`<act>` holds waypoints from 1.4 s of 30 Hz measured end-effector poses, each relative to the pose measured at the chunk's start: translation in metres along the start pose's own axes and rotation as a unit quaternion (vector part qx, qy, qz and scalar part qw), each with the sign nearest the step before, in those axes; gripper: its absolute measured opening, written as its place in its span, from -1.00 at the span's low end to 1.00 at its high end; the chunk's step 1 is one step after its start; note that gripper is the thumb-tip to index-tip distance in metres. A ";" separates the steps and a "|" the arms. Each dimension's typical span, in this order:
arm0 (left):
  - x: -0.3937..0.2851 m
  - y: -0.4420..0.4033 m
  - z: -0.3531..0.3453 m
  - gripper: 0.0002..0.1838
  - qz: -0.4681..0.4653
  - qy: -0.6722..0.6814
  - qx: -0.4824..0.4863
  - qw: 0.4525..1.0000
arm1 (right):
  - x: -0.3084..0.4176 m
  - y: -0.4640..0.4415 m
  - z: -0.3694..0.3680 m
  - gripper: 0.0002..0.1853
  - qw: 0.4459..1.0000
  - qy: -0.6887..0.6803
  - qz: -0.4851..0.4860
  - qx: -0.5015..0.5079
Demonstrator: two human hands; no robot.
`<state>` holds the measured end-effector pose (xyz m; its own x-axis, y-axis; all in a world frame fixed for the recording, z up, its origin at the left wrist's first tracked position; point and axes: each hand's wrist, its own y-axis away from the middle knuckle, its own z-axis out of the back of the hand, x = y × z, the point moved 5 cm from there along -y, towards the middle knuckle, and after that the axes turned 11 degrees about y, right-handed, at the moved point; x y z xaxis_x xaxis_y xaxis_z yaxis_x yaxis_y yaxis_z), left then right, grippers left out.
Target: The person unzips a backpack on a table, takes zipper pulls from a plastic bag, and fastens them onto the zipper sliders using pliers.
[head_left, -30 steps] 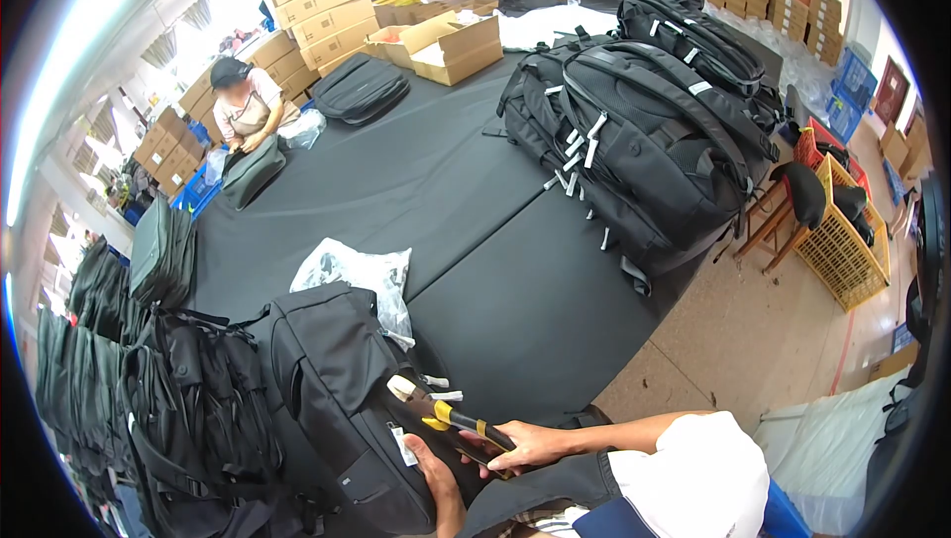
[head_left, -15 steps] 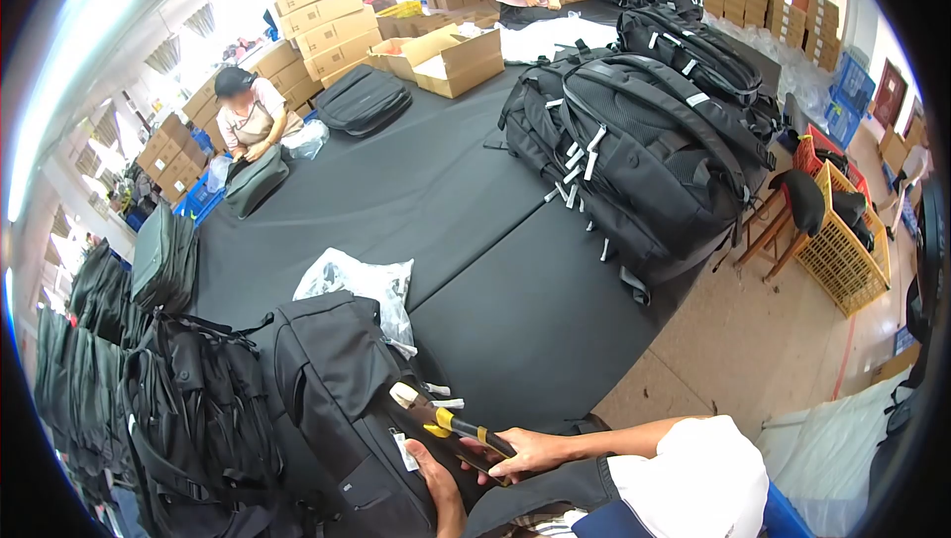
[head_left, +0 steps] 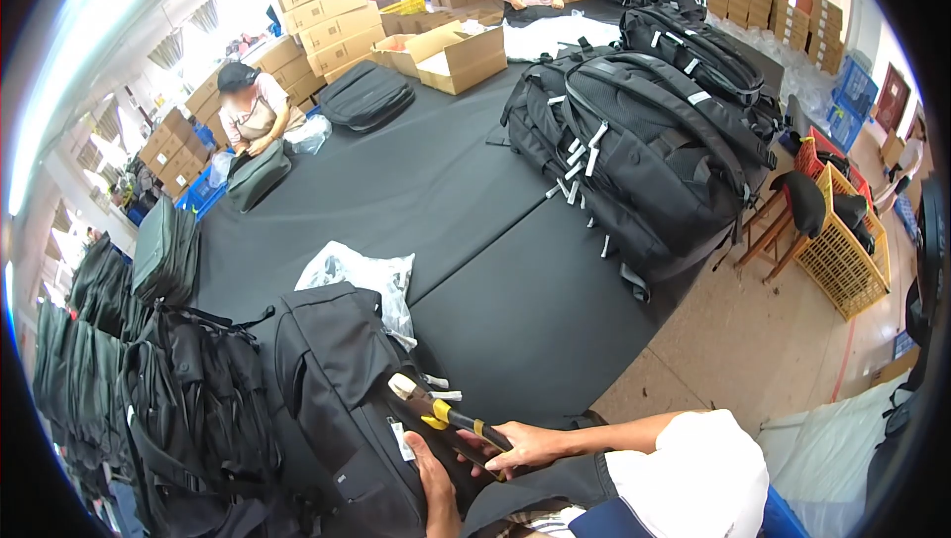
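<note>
A black backpack [head_left: 332,389] lies at the lower middle, with white tags on its zips. My right hand [head_left: 525,447] is wrapped round the dark handles of a tool [head_left: 446,413] with yellow parts and a pale head, which rests over the backpack's side. My left hand [head_left: 432,474] lies against the backpack's front, thumb up beside a white label [head_left: 401,440]; its other fingers are mostly hidden. A clear plastic bag [head_left: 369,280] lies just beyond the backpack.
Black backpacks [head_left: 654,142] are piled at the right of the dark table [head_left: 475,231]. More bags [head_left: 193,409] stand at the left. Beyond are an open carton [head_left: 461,60] and two people, one handling a green bag [head_left: 260,176]. A yellow crate [head_left: 842,251] stands on the floor.
The camera view shifts slightly. Both hands and the tool stay in nearly the same place on the backpack. The seated person's hands have moved a little over the green bag.
</note>
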<state>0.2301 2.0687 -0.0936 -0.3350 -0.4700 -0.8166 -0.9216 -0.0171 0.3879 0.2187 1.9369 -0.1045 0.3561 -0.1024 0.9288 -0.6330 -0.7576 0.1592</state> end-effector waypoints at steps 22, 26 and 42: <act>-0.003 -0.001 0.009 -0.18 -0.052 -0.048 -0.073 0.995 | 0.003 0.010 -0.004 -0.41 0.997 0.018 0.016 -0.073; 0.015 -0.012 0.035 -0.17 -0.002 -0.034 -0.141 0.989 | 0.004 0.020 -0.006 -0.50 0.991 0.077 0.005 -0.110; 0.025 -0.032 0.045 -0.43 -0.002 0.012 -0.082 0.997 | 0.018 0.055 -0.030 -0.74 0.981 0.124 -0.009 -0.148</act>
<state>0.2427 2.0974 -0.1460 -0.3247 -0.4900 -0.8090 -0.8781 -0.1617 0.4503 0.1697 1.9127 -0.0686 0.2144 0.0979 0.9718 -0.8128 -0.5339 0.2331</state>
